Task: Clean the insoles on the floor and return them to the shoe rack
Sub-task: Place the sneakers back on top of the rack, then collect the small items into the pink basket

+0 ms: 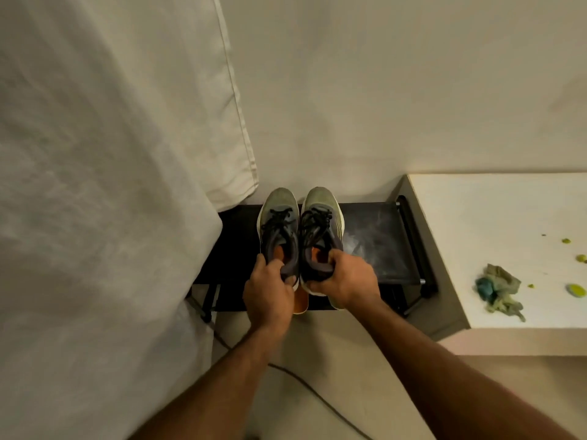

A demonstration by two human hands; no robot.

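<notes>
Setting both shoes (298,236) w/ orange insoles (313,254) inside onto black shoe rack (374,246), left hand (268,292) & right hand (344,281) each clamped on a heel; final step prob., next needs release & nudging back.

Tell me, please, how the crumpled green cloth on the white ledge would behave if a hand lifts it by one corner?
The crumpled green cloth would probably hang limp, since it lies in soft folds. It looks thin, so likely light. It should not roll, unlike the small green blobs beside it on the white ledge.
</notes>
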